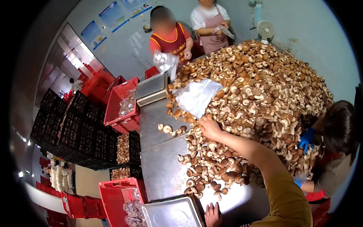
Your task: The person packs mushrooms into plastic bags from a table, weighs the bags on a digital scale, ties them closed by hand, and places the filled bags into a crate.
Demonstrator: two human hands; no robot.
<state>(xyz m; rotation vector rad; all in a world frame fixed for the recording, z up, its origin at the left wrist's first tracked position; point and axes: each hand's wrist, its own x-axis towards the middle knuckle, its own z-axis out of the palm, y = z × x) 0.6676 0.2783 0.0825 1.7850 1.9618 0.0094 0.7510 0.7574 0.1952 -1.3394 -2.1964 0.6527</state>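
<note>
Among mushrooms (264, 98), right hand (209, 127), grip indiscernible, beside white bag (197, 97), narrow end toward wearer.

Two scales (152, 86) (172, 213), one beyond the right hand (208, 128), one beside the left hand (213, 216), two red crates (130, 123) (109, 200) with bags (127, 105) (134, 212) farther left, three co-workers (176, 43) (211, 26) (336, 170) around the tabletop (160, 162), one fan (265, 29) beyond

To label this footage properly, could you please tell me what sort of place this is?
Probably a mushroom packing room: there is a large heap of mushrooms on a metal table, a weighing scale, and red crates holding bags.
</note>
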